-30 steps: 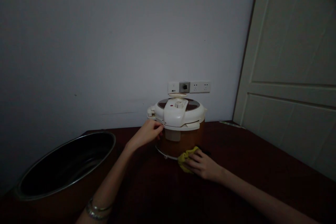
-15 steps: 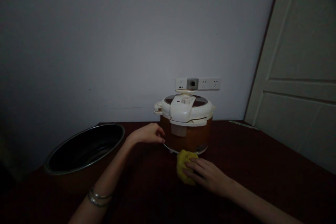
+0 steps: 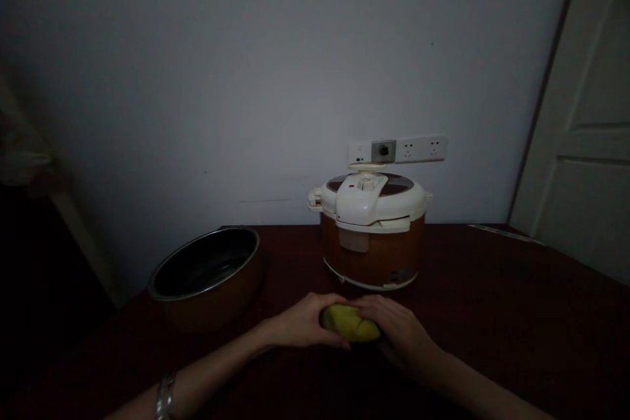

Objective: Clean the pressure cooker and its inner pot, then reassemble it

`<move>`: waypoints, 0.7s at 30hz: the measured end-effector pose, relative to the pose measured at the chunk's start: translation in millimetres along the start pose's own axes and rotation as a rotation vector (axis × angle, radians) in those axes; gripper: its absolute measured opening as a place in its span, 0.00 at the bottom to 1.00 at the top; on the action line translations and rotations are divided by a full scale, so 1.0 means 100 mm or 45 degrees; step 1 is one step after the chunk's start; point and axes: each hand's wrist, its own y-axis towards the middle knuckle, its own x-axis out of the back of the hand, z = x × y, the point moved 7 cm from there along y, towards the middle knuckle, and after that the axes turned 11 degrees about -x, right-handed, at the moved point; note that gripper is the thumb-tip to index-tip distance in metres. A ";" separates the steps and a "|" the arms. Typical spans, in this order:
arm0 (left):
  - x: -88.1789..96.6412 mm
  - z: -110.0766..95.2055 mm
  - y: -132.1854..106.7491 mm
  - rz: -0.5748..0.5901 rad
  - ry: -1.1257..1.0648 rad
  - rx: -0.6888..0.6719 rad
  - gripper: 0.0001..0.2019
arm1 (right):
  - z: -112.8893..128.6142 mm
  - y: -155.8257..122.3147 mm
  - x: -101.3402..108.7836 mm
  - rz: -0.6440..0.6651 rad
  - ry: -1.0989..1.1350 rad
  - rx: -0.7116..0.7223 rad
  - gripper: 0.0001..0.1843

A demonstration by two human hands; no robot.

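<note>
A bunched yellow cloth [image 3: 350, 323] is gripped between my two hands, low over the dark red table. My left hand [image 3: 310, 321] wraps its left end, with the thumb below and the fingers above. From the other side, my right hand [image 3: 394, 328] closes over the cloth's right end. Just behind the hands stands an electric pressure cooker [image 3: 371, 246], with a white lid on top and a brown body; neither hand touches it. Silver bangles circle my left wrist.
To the left, a wide brown pot [image 3: 216, 298] with a dark inside stands on the table [image 3: 472, 315]. Wall sockets [image 3: 420, 149] sit behind the cooker. A thin patterned strip [image 3: 506, 233] lies at the back right, near a white door [image 3: 585, 197].
My left hand has come away from beside the cooker and taken hold of the cloth. My right hand has drawn the cloth back from the cooker's base. The view has turned left.
</note>
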 end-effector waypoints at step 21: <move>0.64 1.13 0.38 -0.779 0.556 0.601 0.14 | -0.44 -0.33 0.00 0.238 0.222 -0.622 0.18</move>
